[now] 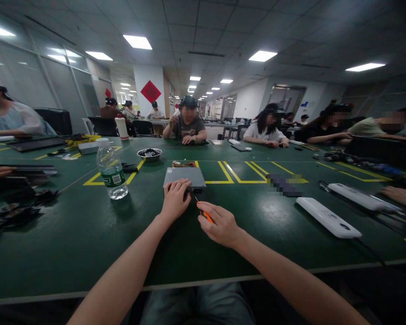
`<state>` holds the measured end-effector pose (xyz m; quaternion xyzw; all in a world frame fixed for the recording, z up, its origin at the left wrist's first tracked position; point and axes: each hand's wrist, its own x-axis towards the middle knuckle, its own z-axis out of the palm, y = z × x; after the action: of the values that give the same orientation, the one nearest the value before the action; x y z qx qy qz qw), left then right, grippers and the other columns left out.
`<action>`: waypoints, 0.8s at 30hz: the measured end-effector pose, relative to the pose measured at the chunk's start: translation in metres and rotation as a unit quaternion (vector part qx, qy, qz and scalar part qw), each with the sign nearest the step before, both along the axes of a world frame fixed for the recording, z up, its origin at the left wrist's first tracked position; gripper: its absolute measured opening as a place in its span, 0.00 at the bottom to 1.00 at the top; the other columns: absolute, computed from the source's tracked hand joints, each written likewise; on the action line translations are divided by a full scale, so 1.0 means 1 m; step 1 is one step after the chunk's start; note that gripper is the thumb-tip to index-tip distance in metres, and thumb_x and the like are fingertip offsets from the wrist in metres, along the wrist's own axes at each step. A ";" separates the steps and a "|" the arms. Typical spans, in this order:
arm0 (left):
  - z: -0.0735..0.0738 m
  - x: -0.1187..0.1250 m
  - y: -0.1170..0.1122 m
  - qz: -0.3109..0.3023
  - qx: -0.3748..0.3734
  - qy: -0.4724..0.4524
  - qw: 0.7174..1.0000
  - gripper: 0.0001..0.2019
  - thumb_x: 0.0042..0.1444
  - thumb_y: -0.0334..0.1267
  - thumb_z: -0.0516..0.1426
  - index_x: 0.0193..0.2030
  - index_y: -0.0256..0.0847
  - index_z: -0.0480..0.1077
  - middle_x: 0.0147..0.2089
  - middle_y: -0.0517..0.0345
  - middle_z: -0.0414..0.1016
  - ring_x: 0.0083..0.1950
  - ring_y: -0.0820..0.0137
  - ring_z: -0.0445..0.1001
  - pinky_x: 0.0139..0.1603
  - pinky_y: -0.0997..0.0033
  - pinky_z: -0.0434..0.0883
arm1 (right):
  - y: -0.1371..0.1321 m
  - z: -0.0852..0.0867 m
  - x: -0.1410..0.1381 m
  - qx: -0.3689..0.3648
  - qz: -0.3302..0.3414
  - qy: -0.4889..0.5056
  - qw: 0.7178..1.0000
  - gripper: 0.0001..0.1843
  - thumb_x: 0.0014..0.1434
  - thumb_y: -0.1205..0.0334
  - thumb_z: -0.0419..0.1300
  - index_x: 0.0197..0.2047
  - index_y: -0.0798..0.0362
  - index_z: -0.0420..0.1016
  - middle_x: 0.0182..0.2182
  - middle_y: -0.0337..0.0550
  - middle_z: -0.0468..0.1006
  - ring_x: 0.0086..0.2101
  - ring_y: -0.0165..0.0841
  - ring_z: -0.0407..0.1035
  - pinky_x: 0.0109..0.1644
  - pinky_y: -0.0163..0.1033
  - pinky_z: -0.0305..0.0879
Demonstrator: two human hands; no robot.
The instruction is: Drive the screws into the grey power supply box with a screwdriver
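Observation:
A grey metal computer power supply (192, 175) lies on the green table in front of me, a bundle of coloured wires (184, 164) at its far side. My left hand (176, 196) grips its near left part, fingers over the top and thumb at the front face. In my right hand (219, 225) is a screwdriver (205, 214) with an orange and black handle. Its thin shaft points up and left to the front face, close to the dark socket. Whether the tip touches a screw is too small to tell.
Left of the power supply stand a water bottle (112, 174) and a metal bowl (149, 155) of small dark parts. On the right lie a dark phone-like object (284, 185) and a white power bank-like device (328, 217) with a cable. Co-workers sit around the table.

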<state>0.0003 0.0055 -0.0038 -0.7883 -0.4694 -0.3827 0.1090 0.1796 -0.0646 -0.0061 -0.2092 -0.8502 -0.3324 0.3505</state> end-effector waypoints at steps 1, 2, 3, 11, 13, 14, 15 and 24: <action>0.000 0.000 0.000 0.000 -0.001 0.000 1.000 0.18 0.53 0.34 0.50 0.52 0.46 0.64 0.55 0.56 0.68 0.57 0.64 0.62 0.57 0.57 0.51 | 0.000 0.000 0.000 -0.001 -0.002 -0.004 1.000 0.11 0.54 0.69 0.56 0.42 0.52 0.63 0.48 0.55 0.69 0.53 0.40 0.62 0.46 0.41 0.68; 0.000 0.000 0.000 0.000 -0.001 -0.001 1.000 0.18 0.53 0.34 0.50 0.52 0.46 0.64 0.55 0.56 0.68 0.57 0.64 0.62 0.57 0.57 0.51 | -0.001 0.000 0.000 -0.002 -0.005 -0.009 1.000 0.12 0.54 0.69 0.56 0.43 0.52 0.63 0.49 0.55 0.68 0.52 0.40 0.62 0.45 0.41 0.68; 0.000 0.000 0.000 0.000 -0.002 -0.002 1.000 0.18 0.53 0.34 0.50 0.52 0.46 0.64 0.55 0.56 0.68 0.57 0.64 0.62 0.57 0.57 0.51 | -0.001 0.000 0.000 -0.003 -0.010 -0.014 1.000 0.12 0.54 0.69 0.55 0.43 0.51 0.63 0.49 0.54 0.68 0.52 0.39 0.63 0.45 0.40 0.68; 0.001 0.001 -0.001 0.003 -0.002 -0.008 1.000 0.17 0.53 0.34 0.50 0.51 0.46 0.64 0.55 0.56 0.68 0.57 0.63 0.62 0.57 0.57 0.52 | 0.006 -0.003 0.008 0.004 -0.038 0.049 0.998 0.12 0.54 0.70 0.56 0.42 0.50 0.64 0.44 0.50 0.71 0.43 0.32 0.69 0.40 0.36 0.69; 0.001 0.002 -0.001 0.007 0.000 -0.008 1.000 0.17 0.53 0.34 0.50 0.51 0.46 0.64 0.55 0.56 0.68 0.57 0.63 0.62 0.56 0.57 0.51 | 0.006 -0.003 0.008 0.001 -0.043 0.053 0.998 0.10 0.54 0.70 0.56 0.41 0.52 0.64 0.45 0.52 0.70 0.44 0.34 0.69 0.42 0.38 0.69; 0.001 0.002 -0.001 0.009 0.000 -0.007 1.000 0.17 0.53 0.34 0.50 0.50 0.46 0.64 0.55 0.56 0.68 0.57 0.63 0.62 0.56 0.57 0.51 | 0.006 -0.003 0.007 0.000 -0.042 0.048 0.998 0.10 0.54 0.71 0.56 0.40 0.52 0.64 0.46 0.53 0.70 0.46 0.35 0.68 0.43 0.38 0.69; 0.001 0.002 -0.001 0.012 0.000 -0.006 1.000 0.17 0.53 0.34 0.50 0.50 0.46 0.64 0.55 0.56 0.68 0.57 0.63 0.62 0.56 0.57 0.51 | 0.006 -0.003 0.006 0.001 -0.038 0.041 0.998 0.10 0.54 0.71 0.55 0.40 0.52 0.64 0.46 0.53 0.70 0.47 0.35 0.67 0.44 0.38 0.69; 0.000 0.004 -0.001 0.020 0.006 -0.017 1.000 0.15 0.53 0.34 0.51 0.49 0.45 0.65 0.54 0.56 0.69 0.56 0.63 0.63 0.56 0.56 0.52 | 0.008 -0.004 0.003 0.014 -0.036 0.057 0.998 0.09 0.56 0.69 0.56 0.41 0.52 0.63 0.41 0.50 0.75 0.40 0.31 0.71 0.38 0.33 0.69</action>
<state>0.0047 0.0042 -0.0039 -0.7714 -0.4848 -0.3963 0.1131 0.1825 -0.0570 -0.0100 -0.2531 -0.8163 -0.3441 0.3887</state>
